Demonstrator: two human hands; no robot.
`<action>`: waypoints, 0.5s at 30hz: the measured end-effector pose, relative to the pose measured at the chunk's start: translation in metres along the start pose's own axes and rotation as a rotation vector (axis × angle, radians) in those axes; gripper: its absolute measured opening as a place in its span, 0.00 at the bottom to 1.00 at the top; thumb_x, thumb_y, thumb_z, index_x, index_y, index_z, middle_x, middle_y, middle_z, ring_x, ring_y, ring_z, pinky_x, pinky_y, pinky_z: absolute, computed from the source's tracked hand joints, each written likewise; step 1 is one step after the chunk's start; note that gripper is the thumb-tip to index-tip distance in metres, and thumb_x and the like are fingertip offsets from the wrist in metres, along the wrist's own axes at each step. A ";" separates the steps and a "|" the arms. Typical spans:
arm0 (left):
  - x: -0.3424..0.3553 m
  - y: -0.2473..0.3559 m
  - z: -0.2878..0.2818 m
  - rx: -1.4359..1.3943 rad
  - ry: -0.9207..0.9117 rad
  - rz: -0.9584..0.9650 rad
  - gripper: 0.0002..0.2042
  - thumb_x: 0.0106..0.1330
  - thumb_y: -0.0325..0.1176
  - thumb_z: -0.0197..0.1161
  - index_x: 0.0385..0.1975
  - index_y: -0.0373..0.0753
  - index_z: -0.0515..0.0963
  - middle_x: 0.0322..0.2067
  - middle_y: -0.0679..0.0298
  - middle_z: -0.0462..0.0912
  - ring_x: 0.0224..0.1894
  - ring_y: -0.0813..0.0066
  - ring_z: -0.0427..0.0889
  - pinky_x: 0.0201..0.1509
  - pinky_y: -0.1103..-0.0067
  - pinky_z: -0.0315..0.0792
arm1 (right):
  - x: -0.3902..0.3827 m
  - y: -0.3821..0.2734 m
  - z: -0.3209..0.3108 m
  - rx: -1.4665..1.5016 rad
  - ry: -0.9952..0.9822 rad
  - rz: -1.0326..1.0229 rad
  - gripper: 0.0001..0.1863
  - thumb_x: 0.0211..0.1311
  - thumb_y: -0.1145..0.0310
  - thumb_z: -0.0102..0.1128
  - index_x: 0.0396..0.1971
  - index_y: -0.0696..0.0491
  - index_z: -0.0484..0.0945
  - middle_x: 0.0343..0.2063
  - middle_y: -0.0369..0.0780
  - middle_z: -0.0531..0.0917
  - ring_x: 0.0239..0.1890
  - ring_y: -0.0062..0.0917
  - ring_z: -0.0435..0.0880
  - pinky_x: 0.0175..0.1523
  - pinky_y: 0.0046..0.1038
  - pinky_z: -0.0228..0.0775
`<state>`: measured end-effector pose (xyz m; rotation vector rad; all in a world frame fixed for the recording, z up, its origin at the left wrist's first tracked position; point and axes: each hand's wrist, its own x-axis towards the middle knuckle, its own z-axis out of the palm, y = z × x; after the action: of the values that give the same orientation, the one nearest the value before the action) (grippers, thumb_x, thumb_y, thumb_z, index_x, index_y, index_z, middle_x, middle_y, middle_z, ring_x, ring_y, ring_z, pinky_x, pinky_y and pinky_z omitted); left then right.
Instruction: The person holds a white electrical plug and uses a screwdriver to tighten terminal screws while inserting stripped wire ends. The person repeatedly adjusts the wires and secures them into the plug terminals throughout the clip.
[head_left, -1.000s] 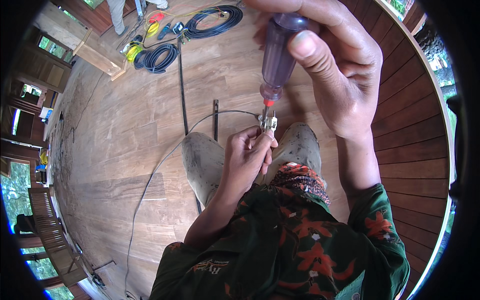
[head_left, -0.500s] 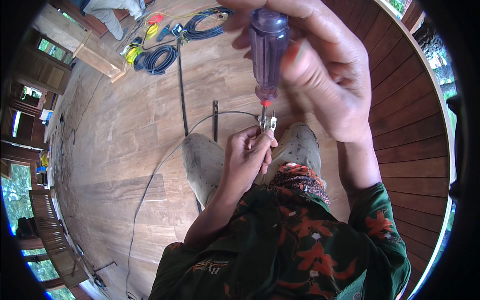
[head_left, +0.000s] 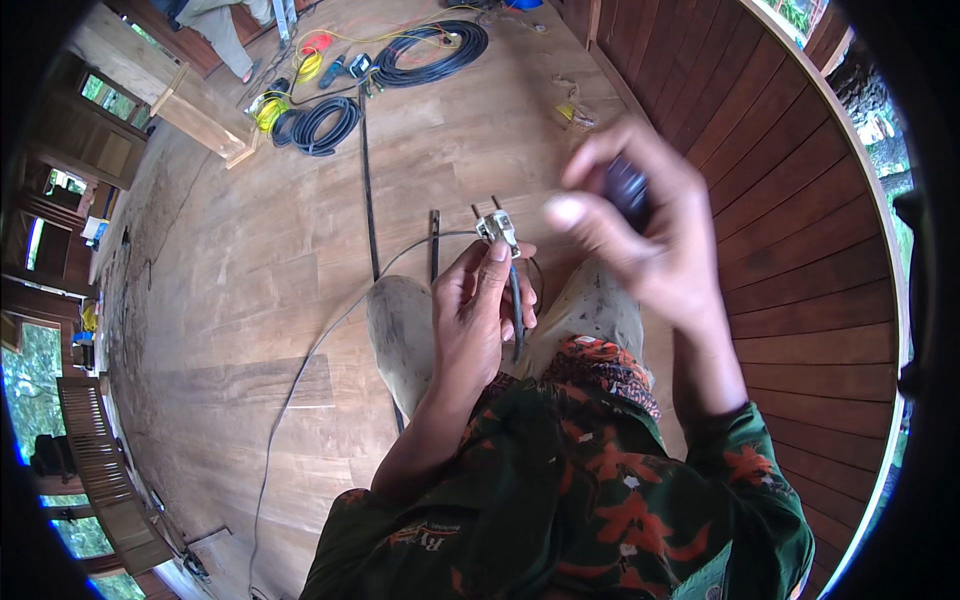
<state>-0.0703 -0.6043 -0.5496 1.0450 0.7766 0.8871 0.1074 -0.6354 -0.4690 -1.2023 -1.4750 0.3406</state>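
A small white two-pin electrical plug [head_left: 497, 229] sits in my left hand [head_left: 481, 285], pinched between thumb and fingers above my knees. Its two prongs point away from me. From the plug a dark cable [head_left: 518, 315] hangs down past my fingers, and a thin grey cord [head_left: 350, 290] leads off to the left over the floor. My right hand [head_left: 655, 225] is raised to the right of the plug and apart from it, blurred by motion. It is closed around a dark purple screwdriver handle [head_left: 627, 193]; the shaft is hidden.
Coils of black cable [head_left: 318, 125] lie on the wooden floor [head_left: 220, 300] at the far left, with yellow cord and a power tool [head_left: 357, 66] beside them. A wooden post [head_left: 205, 115] stands there, and a person's legs [head_left: 220, 35] show behind. A plank wall [head_left: 800, 250] curves along the right.
My right hand has drawn the screwdriver off the plug, moving it down and to the right. My left hand has shifted slightly left and turned the plug, so both prongs now show.
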 end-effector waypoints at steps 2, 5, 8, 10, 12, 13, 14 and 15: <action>0.002 -0.001 0.001 -0.051 0.016 0.047 0.22 0.80 0.49 0.56 0.47 0.33 0.81 0.24 0.68 0.80 0.18 0.87 0.75 0.18 0.88 0.60 | -0.023 0.006 0.013 -0.022 -0.244 0.418 0.18 0.57 0.59 0.81 0.31 0.56 0.80 0.25 0.32 0.80 0.26 0.14 0.76 0.32 0.23 0.68; 0.004 -0.003 -0.002 -0.069 0.020 0.093 0.25 0.82 0.51 0.51 0.55 0.32 0.80 0.30 0.68 0.82 0.24 0.89 0.78 0.20 0.89 0.67 | -0.048 0.018 0.038 0.043 -0.138 0.291 0.16 0.59 0.63 0.79 0.32 0.59 0.82 0.23 0.42 0.84 0.25 0.20 0.83 0.33 0.28 0.74; 0.005 -0.005 -0.007 -0.086 -0.006 0.105 0.28 0.84 0.52 0.44 0.61 0.31 0.77 0.34 0.66 0.83 0.30 0.86 0.82 0.24 0.88 0.76 | -0.059 0.026 0.046 0.163 -0.066 0.291 0.11 0.61 0.69 0.76 0.34 0.61 0.84 0.27 0.45 0.86 0.29 0.25 0.87 0.38 0.30 0.78; 0.004 -0.007 -0.008 -0.055 -0.025 0.097 0.27 0.84 0.51 0.45 0.62 0.32 0.76 0.36 0.65 0.84 0.31 0.85 0.83 0.24 0.88 0.77 | -0.059 0.029 0.046 0.135 -0.077 0.265 0.08 0.63 0.72 0.73 0.35 0.61 0.85 0.29 0.45 0.86 0.29 0.24 0.85 0.37 0.29 0.77; 0.006 -0.008 -0.009 -0.066 -0.047 0.097 0.27 0.83 0.50 0.46 0.65 0.32 0.73 0.39 0.62 0.84 0.35 0.83 0.84 0.30 0.86 0.79 | -0.058 0.028 0.045 0.159 -0.075 0.259 0.06 0.64 0.74 0.70 0.35 0.62 0.85 0.28 0.43 0.86 0.28 0.21 0.83 0.36 0.27 0.75; 0.007 -0.008 -0.011 -0.089 -0.057 0.097 0.26 0.83 0.50 0.47 0.66 0.33 0.71 0.42 0.60 0.84 0.39 0.80 0.85 0.35 0.84 0.81 | -0.057 0.027 0.044 0.202 -0.072 0.274 0.06 0.65 0.74 0.70 0.35 0.62 0.85 0.27 0.41 0.85 0.27 0.19 0.81 0.35 0.26 0.74; 0.008 -0.009 -0.012 -0.111 -0.066 0.099 0.27 0.83 0.49 0.48 0.68 0.33 0.70 0.45 0.58 0.84 0.42 0.78 0.85 0.40 0.81 0.83 | -0.056 0.025 0.043 0.228 -0.087 0.293 0.05 0.65 0.75 0.69 0.35 0.62 0.85 0.25 0.40 0.84 0.26 0.17 0.79 0.34 0.25 0.72; 0.009 -0.010 -0.012 -0.173 -0.080 0.135 0.27 0.82 0.48 0.49 0.69 0.33 0.68 0.49 0.56 0.83 0.46 0.74 0.84 0.46 0.78 0.82 | -0.056 0.023 0.042 0.289 -0.108 0.339 0.06 0.66 0.74 0.70 0.35 0.62 0.85 0.26 0.38 0.84 0.28 0.16 0.79 0.35 0.24 0.71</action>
<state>-0.0746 -0.5934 -0.5638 0.9818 0.5573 1.0035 0.0731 -0.6544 -0.5316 -1.2096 -1.2565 0.8311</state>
